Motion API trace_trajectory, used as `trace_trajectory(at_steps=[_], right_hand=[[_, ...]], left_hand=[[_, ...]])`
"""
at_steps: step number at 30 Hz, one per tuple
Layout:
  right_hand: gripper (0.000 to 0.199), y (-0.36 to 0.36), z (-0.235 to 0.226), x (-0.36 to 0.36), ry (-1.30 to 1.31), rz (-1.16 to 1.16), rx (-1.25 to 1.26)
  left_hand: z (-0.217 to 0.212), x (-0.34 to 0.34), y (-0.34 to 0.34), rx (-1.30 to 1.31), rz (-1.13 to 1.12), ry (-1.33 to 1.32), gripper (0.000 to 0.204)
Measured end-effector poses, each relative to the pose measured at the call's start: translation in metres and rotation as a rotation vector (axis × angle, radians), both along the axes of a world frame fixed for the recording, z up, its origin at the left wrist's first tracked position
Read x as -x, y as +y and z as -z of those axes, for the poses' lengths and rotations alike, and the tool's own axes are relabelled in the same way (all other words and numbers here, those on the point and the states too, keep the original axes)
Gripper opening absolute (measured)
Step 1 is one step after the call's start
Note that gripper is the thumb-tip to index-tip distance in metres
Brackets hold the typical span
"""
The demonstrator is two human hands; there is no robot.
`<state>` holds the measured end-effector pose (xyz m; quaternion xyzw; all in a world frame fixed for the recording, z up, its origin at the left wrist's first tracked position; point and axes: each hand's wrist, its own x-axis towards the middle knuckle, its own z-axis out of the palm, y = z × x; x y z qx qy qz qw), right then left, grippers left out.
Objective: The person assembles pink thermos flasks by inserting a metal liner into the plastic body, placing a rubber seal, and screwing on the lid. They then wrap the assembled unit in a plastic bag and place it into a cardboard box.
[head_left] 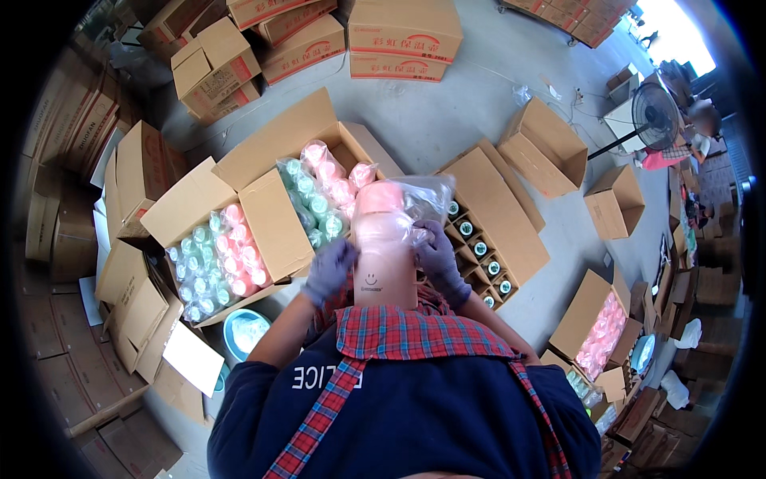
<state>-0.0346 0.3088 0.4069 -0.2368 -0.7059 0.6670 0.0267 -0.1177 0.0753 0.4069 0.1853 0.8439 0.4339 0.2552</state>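
Observation:
In front of my chest stands a large pink bottle (380, 259) with a smiling face printed on it, upright and partly inside a clear plastic bag (427, 195). The loose part of the bag spreads out to the right of the bottle's top. My gloved right hand (443, 262) pinches the plastic beside the bottle. On the other side my gloved left hand (329, 271) is closed, close to the bottle; what its fingers hold is hidden. Just beyond, an open carton (275, 223) holds bagged pink bottles (331, 177) and bagged green bottles (307, 190).
At left, another open carton (187, 206) is packed with bagged green and pink bottles. A divided carton (511, 231) of bottles stands at right. A blue basin (231, 335) sits by my left elbow. Farther off are empty cartons (550, 148), a fan (654, 116) and people.

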Motion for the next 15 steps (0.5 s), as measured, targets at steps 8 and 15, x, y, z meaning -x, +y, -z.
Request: trace_trajectory(at_steps=[8,15], right_hand=[[0.031,0.003,0.056,0.024,-0.111,-0.076,-0.146],[0.028,-0.024,0.047,0.084,-0.253,-0.087,0.173]], left_hand=[[0.023,0.017,-0.037,-0.136,0.748,-0.306,0.023],[0.139,0.116,0.013,-0.488,-0.454,-1.171,0.066]])
